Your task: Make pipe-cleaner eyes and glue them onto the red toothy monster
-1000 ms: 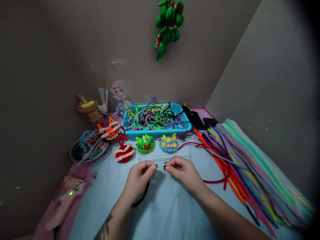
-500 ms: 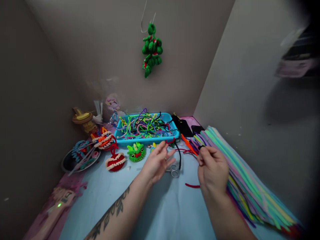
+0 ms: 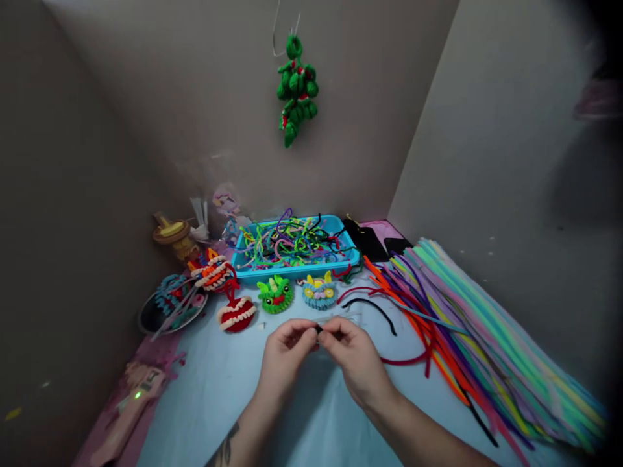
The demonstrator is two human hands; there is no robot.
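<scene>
In front of a bright blue rectangular plastic tray (image 3: 296,274), the person's left hand (image 3: 283,357) and right hand (image 3: 359,360) are close together above the pale blue sheet-covered bench (image 3: 199,402), both pinching a small black piece (image 3: 318,329) whose shape is mostly hidden. A bent, black, fuzzy stem (image 3: 378,307) lies off the tray's near right corner. With so little to grip, a loosened pinch or uneven tug could let the piece slip and fall.

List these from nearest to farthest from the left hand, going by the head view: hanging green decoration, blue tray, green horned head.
1. Green horned head: just beyond the left hand.
2. Blue tray: directly behind that head.
3. Hanging green decoration: farthest, high above the tray.
</scene>
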